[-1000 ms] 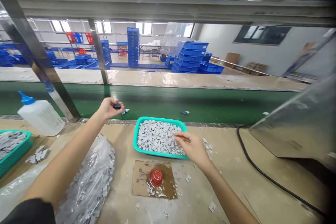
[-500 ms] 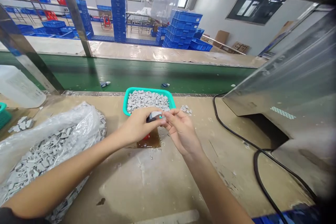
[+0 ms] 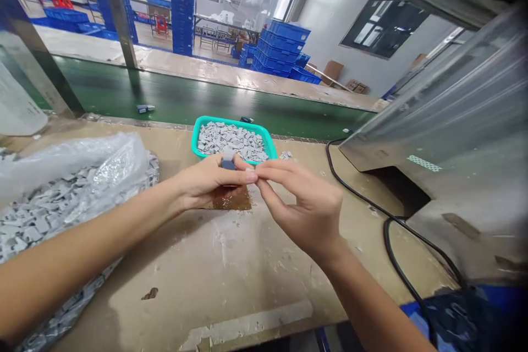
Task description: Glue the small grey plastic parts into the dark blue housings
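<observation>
The left hand (image 3: 206,180) grasps a small, blocky dark-blue-and-grey plastic piece (image 3: 228,160) above the counter (image 3: 198,269). The right hand (image 3: 309,198) has its fingers pinched (on what, I cannot tell). Probably light, stiff, smooth; its broad sides suit gripping.

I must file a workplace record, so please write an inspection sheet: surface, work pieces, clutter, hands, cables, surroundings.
Surface: brown tabletop, scuffed, one dark spot.
Work pieces: left hand holds dark and grey part; teal basket holds grey pieces.
Clutter: plastic bag of grey pieces; loose bits right of the basket.
Hands: fingertips touching; right hand pinched, contents unclear.
Cables: black cable curves over tabletop, right side.
Surroundings: small parts on green belt; blue crates beyond.
</observation>
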Demonstrator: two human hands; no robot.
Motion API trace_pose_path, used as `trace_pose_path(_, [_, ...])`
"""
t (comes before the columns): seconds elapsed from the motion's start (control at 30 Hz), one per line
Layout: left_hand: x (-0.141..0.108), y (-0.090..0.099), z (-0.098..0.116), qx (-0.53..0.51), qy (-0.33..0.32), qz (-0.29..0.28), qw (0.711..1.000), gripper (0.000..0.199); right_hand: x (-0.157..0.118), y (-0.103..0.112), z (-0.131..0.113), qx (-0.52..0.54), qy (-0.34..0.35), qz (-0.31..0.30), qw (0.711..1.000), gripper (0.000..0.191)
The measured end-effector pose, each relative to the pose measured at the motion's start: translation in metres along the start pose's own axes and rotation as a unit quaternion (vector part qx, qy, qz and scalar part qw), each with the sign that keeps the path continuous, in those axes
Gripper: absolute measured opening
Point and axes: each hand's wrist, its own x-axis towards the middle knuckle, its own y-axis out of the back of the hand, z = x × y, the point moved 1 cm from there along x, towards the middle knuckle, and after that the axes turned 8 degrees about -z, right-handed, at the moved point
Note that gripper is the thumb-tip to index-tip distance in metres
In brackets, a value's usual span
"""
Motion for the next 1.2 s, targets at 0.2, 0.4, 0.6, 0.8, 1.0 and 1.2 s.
trace_pose_path(0.2, [-0.002,-0.003,-0.006,-0.157,0.051,-0.073,0.984,0.01,-0.003,0.003,-0.008,-0.114,0.091,0.008,0.989,0.016])
trace_pose_path(0.4, [0.002,0.006,-0.002,-0.017,0.022,-0.045,0.999,0.012,-0.016,-0.008,0.009,-0.074,0.017,-0.046,0.996,0.011])
trace_pose_path(0.6, [0.006,0.028,0.014,-0.014,-0.043,0.121,0.992,0.02,-0.062,-0.035,0.042,-0.006,-0.128,-0.194,0.973,0.012])
trace_pose_path(0.8, [0.003,0.03,0.016,-0.049,-0.055,0.049,0.996,0.01,-0.069,-0.043,0.042,-0.013,-0.107,-0.217,0.97,0.014])
trace_pose_path(1.0, [-0.001,0.03,0.015,-0.005,-0.03,0.037,0.999,0.012,-0.068,-0.042,0.042,-0.022,-0.096,-0.214,0.972,0.015])
trace_pose_path(1.2, [0.002,0.031,0.011,0.014,-0.096,0.04,0.994,0.021,-0.064,-0.037,0.041,-0.014,-0.088,-0.196,0.977,0.013])
